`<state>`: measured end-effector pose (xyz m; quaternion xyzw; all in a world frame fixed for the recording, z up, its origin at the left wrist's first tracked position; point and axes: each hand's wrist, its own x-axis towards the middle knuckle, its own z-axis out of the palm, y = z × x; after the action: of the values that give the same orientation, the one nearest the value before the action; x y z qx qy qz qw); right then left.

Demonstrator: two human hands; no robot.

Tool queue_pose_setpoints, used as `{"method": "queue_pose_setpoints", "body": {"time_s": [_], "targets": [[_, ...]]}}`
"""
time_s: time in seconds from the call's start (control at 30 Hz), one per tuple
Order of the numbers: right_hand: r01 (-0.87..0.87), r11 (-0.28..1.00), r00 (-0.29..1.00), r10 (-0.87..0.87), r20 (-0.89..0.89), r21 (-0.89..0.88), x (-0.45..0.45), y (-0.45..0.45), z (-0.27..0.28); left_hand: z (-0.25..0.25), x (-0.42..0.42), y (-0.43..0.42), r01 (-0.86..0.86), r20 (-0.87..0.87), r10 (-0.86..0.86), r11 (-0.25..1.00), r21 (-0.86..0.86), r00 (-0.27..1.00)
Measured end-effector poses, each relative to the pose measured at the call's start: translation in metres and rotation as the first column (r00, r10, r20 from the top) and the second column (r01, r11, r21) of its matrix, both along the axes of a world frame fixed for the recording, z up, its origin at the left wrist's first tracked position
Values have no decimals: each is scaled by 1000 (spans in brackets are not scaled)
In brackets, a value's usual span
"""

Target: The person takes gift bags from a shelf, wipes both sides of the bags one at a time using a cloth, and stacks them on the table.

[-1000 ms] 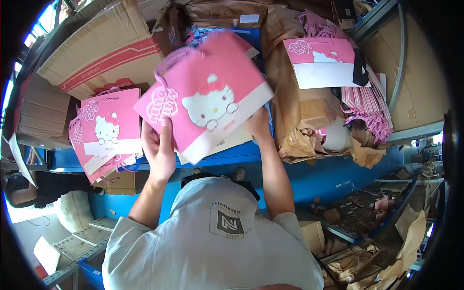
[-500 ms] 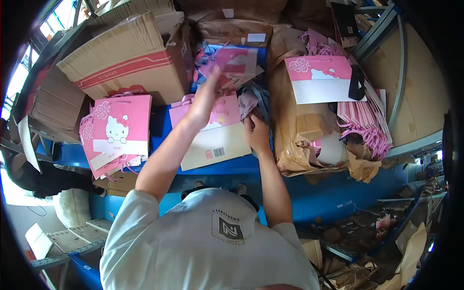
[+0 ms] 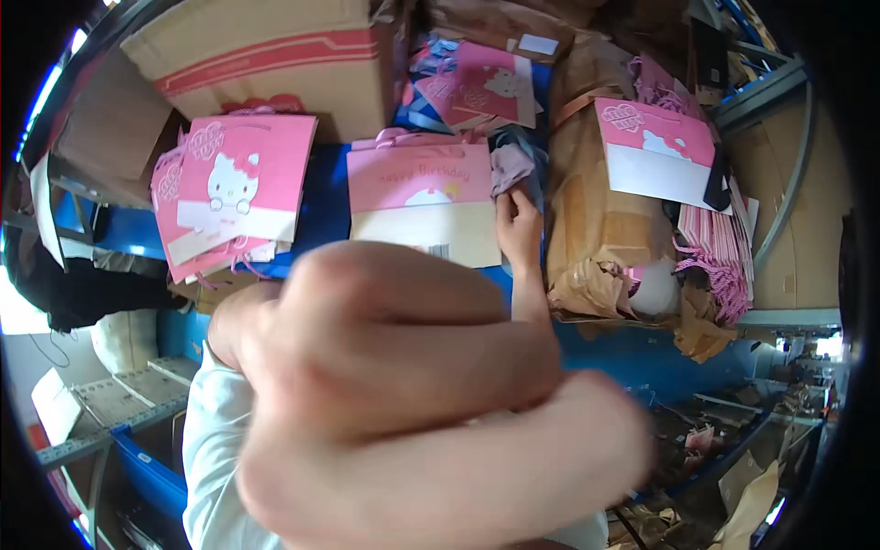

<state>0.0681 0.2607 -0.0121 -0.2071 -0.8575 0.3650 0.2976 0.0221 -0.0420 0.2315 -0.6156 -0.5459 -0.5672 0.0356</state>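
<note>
grey cloth (image 3: pixel 511 167): crumpled, at the right edge of the pink birthday bag (image 3: pixel 420 174); its underside is out of sight.
right hand (image 3: pixel 521 229): fingertips against the cloth's lower edge, fingers bent; cannot tell whether they pinch the fabric.
left hand (image 3: pixel 394 367): very near the camera, blurred, fingers folded in and pressed together; its palm is hidden, so any hold inside is unclear. it covers most of the shirt (image 3: pixel 215 449) and part of the right forearm.
barcode (image 3: pixel 438 249): on the birthday bag's pale lower band, too small to read.
open room: a bare strip of blue shelf (image 3: pixel 324 197) left of the birthday bag; on the cloth's right, only a narrow gap before the brown paper bundle (image 3: pixel 587 183).
writing: "happy birthday" on the middle bag; "hello kitty" on the left bag stack (image 3: pixel 266 170) and right bag (image 3: pixel 655 170).
white label (image 3: pixel 538 44): upper paper, illegible.
</note>
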Motion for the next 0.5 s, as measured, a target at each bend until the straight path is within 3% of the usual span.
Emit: {"method": "queue_pose_setpoints", "body": {"time_s": [0.03, 0.07, 0.13, 0.43, 0.5], "targets": [[12, 1000, 1000, -12, 22, 4, -4, -17, 36, 0, 13, 2, -26, 11, 26, 1000, -5, 1000], [22, 1000, 999, -23, 44, 10, -4, -17, 36, -1, 10, -1, -53, 22, 53, 999, -11, 998], [32, 999, 999, -34, 38, 43, -2, -7, 9, 3, 6, 42, -108, 35, 109, 994, -23, 993], [-11, 995, 998, 17, -59, 101, -2, 4, -10, 5, 46, 40, -262, 69, 265, 964, -54, 962], [-28, 996, 999, 30, -29, 87, 2, 1, -11, 1, 18, 51, -311, 78, 315, 948, -64, 946]]}}
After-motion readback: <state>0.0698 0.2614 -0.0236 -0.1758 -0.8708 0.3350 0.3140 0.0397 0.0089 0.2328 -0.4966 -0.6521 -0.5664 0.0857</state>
